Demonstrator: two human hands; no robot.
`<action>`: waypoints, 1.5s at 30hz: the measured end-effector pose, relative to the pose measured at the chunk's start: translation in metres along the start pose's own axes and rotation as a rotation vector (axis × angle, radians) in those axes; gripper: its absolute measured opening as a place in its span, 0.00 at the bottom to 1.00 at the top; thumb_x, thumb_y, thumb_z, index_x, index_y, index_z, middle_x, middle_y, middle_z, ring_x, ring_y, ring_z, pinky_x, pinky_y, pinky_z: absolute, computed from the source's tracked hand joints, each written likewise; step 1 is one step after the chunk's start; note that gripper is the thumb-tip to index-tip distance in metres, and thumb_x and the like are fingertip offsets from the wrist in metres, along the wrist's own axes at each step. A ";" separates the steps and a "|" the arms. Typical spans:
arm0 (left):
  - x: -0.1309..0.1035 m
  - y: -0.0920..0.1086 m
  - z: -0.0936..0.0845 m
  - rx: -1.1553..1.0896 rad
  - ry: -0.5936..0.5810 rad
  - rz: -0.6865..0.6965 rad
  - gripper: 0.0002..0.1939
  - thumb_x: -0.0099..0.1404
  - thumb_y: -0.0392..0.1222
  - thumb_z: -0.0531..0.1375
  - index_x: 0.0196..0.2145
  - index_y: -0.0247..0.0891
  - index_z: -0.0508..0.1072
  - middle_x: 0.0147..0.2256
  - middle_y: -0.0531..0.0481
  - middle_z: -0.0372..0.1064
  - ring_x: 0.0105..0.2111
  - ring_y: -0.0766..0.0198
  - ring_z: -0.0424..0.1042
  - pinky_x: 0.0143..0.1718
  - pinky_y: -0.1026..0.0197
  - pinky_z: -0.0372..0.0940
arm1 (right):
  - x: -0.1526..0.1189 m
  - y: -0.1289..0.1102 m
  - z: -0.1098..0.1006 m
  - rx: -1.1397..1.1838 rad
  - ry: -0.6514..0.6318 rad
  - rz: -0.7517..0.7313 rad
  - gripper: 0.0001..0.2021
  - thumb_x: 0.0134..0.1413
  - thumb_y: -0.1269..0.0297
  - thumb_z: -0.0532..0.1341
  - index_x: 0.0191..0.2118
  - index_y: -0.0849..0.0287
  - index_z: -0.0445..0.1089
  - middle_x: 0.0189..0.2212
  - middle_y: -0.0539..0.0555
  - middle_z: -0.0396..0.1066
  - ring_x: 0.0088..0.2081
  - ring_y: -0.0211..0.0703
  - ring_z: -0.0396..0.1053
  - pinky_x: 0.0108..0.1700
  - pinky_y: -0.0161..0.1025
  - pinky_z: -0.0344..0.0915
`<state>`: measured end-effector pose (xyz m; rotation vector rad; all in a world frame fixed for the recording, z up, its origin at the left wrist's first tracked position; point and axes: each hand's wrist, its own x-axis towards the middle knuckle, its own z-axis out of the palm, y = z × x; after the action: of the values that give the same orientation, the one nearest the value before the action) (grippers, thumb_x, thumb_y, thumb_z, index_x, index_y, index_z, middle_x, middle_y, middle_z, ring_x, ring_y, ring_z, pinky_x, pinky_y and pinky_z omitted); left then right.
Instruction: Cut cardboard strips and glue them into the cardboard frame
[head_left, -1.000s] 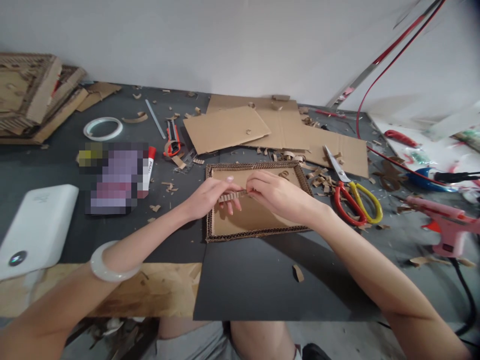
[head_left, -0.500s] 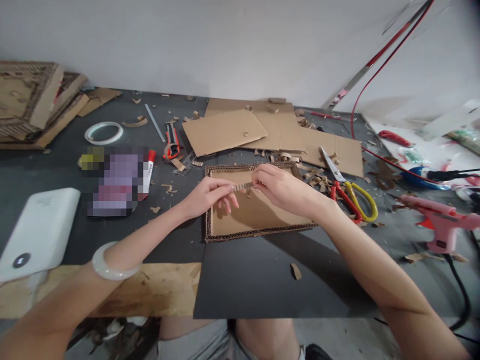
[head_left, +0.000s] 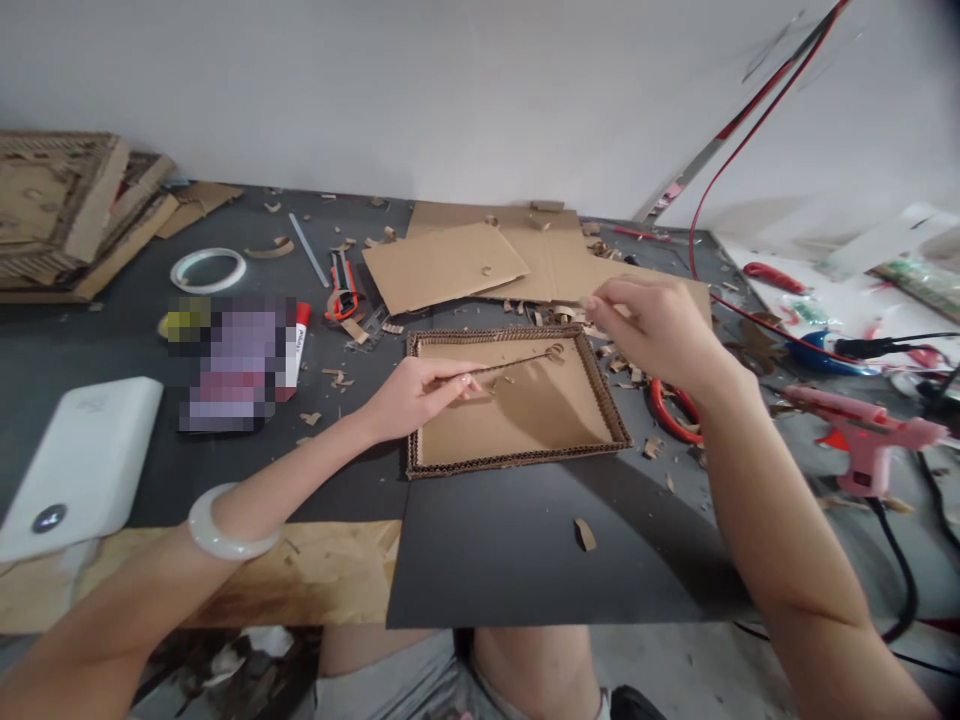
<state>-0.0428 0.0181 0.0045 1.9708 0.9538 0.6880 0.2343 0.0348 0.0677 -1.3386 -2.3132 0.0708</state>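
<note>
My left hand (head_left: pixel 429 392) pinches a thin corrugated cardboard strip (head_left: pixel 517 362), which reaches to the right over a shallow cardboard tray (head_left: pixel 517 462) and ends in a small curl. The tray has raised walls of layered corrugated cardboard and stands on the dark tabletop. My right hand (head_left: pixel 652 325) is off the strip, raised beyond the tray's far right corner, its thumb and fingers drawn together. Whether a small scrap is between those fingertips cannot be made out. Below that hand shows the red handle of the scissors (head_left: pixel 666 412); the rest of them is hidden.
Flat cardboard sheets (head_left: pixel 446 265) lie behind the tray among scraps. To the left are an orange utility knife (head_left: pixel 343 285), a tape roll (head_left: pixel 208 269), a red-capped marker (head_left: pixel 298 350) and a white power bank (head_left: pixel 90 460). A pink glue gun (head_left: pixel 862 430) stands right.
My right hand has left the strip and moved right and up, now covering most of the scissors. The strip stays in my left hand, with its curled far end now exposed.
</note>
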 end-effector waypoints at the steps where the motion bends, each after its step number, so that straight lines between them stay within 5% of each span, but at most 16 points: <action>1: -0.001 0.000 0.000 0.121 0.021 0.091 0.16 0.66 0.41 0.52 0.48 0.35 0.73 0.38 0.44 0.75 0.36 0.64 0.74 0.37 0.63 0.67 | -0.004 0.005 -0.002 -0.002 0.015 -0.003 0.10 0.61 0.64 0.52 0.31 0.57 0.67 0.28 0.55 0.70 0.31 0.44 0.67 0.34 0.41 0.62; 4: -0.001 -0.002 0.001 0.344 0.088 0.295 0.16 0.66 0.38 0.51 0.48 0.39 0.74 0.41 0.45 0.74 0.40 0.63 0.72 0.44 0.60 0.66 | -0.019 0.012 -0.003 0.038 0.008 -0.031 0.10 0.61 0.67 0.51 0.41 0.56 0.69 0.39 0.56 0.73 0.37 0.44 0.70 0.38 0.42 0.65; 7: -0.001 -0.001 0.004 0.347 0.127 0.356 0.15 0.67 0.37 0.52 0.46 0.38 0.74 0.41 0.45 0.74 0.40 0.64 0.72 0.43 0.61 0.66 | -0.033 0.004 0.005 0.092 -0.027 -0.030 0.10 0.60 0.66 0.53 0.43 0.57 0.70 0.40 0.56 0.73 0.39 0.44 0.71 0.41 0.43 0.67; 11: -0.004 0.007 0.010 0.284 0.178 0.298 0.12 0.65 0.39 0.55 0.43 0.38 0.76 0.38 0.46 0.75 0.36 0.65 0.73 0.40 0.63 0.67 | -0.043 -0.021 0.022 0.211 -0.129 -0.054 0.14 0.56 0.59 0.59 0.46 0.59 0.70 0.40 0.58 0.74 0.39 0.45 0.72 0.41 0.42 0.69; 16: -0.009 0.016 0.019 0.092 0.251 0.132 0.10 0.59 0.41 0.62 0.38 0.36 0.77 0.37 0.46 0.77 0.35 0.62 0.74 0.39 0.63 0.68 | -0.045 -0.033 0.041 0.234 -0.102 -0.094 0.10 0.59 0.68 0.55 0.42 0.59 0.72 0.38 0.56 0.75 0.39 0.43 0.72 0.42 0.40 0.69; 22: -0.011 0.019 0.027 -0.040 0.318 -0.090 0.14 0.55 0.46 0.65 0.36 0.35 0.78 0.30 0.47 0.76 0.19 0.70 0.64 0.19 0.68 0.58 | -0.046 -0.030 0.052 0.196 -0.016 -0.097 0.12 0.59 0.71 0.53 0.46 0.61 0.70 0.42 0.59 0.73 0.44 0.45 0.70 0.47 0.45 0.68; 26: -0.012 0.017 0.030 0.001 0.348 -0.049 0.12 0.55 0.45 0.65 0.36 0.36 0.79 0.28 0.48 0.76 0.16 0.73 0.59 0.18 0.68 0.55 | -0.048 -0.039 0.059 0.145 0.103 -0.129 0.15 0.58 0.67 0.57 0.50 0.64 0.67 0.46 0.63 0.70 0.49 0.50 0.66 0.51 0.50 0.65; 34: -0.014 0.016 0.035 -0.058 0.339 0.051 0.10 0.54 0.41 0.65 0.35 0.34 0.77 0.31 0.48 0.77 0.26 0.67 0.73 0.26 0.70 0.68 | -0.056 -0.050 0.070 0.153 0.154 -0.205 0.09 0.59 0.70 0.55 0.43 0.60 0.71 0.38 0.56 0.75 0.41 0.45 0.69 0.45 0.45 0.67; 45: -0.014 0.011 0.037 -0.089 0.364 0.072 0.09 0.54 0.39 0.65 0.34 0.34 0.76 0.27 0.50 0.76 0.24 0.68 0.74 0.28 0.71 0.71 | -0.062 -0.045 0.069 0.056 0.201 -0.190 0.09 0.59 0.70 0.55 0.42 0.62 0.72 0.37 0.57 0.76 0.39 0.44 0.70 0.41 0.43 0.68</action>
<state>-0.0195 -0.0135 -0.0067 1.8432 1.0475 1.1386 0.1952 -0.0278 -0.0041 -1.0427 -2.2376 -0.0566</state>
